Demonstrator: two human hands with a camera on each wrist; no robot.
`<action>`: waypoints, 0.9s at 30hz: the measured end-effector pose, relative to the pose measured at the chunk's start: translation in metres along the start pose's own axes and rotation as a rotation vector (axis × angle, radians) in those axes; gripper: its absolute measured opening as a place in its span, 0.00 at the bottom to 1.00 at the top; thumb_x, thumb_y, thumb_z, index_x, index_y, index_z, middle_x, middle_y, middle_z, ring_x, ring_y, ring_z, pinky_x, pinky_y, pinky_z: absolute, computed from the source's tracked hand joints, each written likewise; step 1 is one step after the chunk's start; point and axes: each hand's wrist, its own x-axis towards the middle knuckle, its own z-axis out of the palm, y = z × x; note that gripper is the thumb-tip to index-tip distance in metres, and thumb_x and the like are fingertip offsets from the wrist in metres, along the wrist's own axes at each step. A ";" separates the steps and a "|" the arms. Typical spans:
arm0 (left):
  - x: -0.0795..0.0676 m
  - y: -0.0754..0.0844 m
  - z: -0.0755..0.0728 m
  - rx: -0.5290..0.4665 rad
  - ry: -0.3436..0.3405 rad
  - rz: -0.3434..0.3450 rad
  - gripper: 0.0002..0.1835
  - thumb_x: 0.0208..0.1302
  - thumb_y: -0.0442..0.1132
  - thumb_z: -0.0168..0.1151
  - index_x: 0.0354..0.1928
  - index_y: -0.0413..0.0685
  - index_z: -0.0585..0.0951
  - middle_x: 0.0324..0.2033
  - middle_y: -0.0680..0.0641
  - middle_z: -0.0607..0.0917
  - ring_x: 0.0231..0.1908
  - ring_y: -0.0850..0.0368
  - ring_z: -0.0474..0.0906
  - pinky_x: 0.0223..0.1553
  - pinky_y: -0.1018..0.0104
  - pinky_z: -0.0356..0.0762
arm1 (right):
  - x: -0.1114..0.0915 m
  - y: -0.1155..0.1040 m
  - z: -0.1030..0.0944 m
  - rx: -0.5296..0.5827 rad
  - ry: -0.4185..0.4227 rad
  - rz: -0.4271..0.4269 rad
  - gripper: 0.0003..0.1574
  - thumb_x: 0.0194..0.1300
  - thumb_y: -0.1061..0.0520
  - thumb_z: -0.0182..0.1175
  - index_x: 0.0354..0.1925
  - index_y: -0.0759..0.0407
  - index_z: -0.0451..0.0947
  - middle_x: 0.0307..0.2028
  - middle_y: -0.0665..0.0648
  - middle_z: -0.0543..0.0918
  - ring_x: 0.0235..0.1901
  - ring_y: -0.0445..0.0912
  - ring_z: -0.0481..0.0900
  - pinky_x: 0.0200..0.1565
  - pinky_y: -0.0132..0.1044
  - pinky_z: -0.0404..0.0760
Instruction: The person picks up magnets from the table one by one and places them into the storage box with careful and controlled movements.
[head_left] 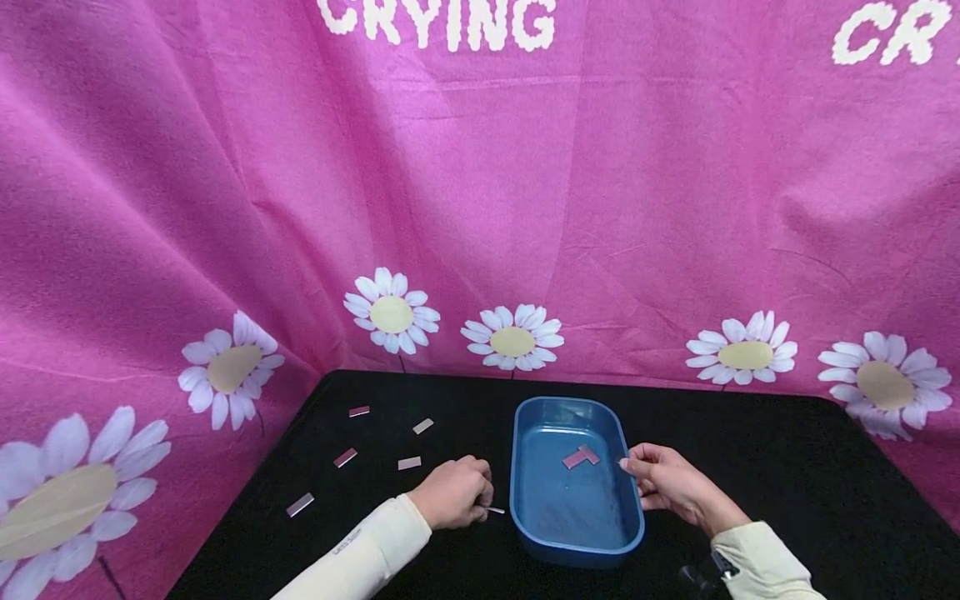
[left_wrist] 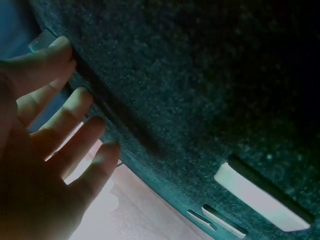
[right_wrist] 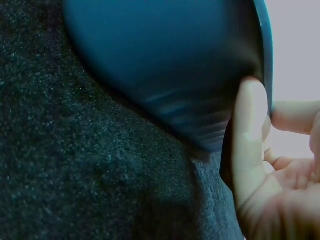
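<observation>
My left hand (head_left: 457, 492) pinches a small flat tile (head_left: 496, 510) between thumb and fingers, low over the black table just left of the blue tub (head_left: 525, 533). In the left wrist view that tile (left_wrist: 42, 41) pokes out past the thumb tip, with the other fingers spread loosely behind. My right hand (head_left: 667, 479) grips the tub's right rim. The right wrist view shows its thumb (right_wrist: 251, 112) against the tub's side (right_wrist: 165, 60) and a finger across the rim. Inside the tub lie two pinkish tiles, one (head_left: 574, 459) against the other (head_left: 590, 454).
Several tiles lie scattered on the table's left: a pale one (head_left: 409, 463) nearest the left hand, another pale one (head_left: 423, 427) behind it, reddish ones (head_left: 346, 457) farther left, and one (head_left: 300, 505) near the left edge. A pink daisy-print cloth (head_left: 480, 208) hangs behind the table.
</observation>
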 end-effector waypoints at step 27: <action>-0.005 -0.011 -0.006 -0.115 -0.086 -0.052 0.03 0.58 0.44 0.69 0.28 0.62 0.87 0.44 0.57 0.83 0.46 0.63 0.76 0.45 0.69 0.76 | -0.002 -0.005 0.004 -0.026 0.075 0.045 0.09 0.74 0.54 0.52 0.45 0.60 0.70 0.31 0.52 0.77 0.28 0.41 0.80 0.33 0.34 0.84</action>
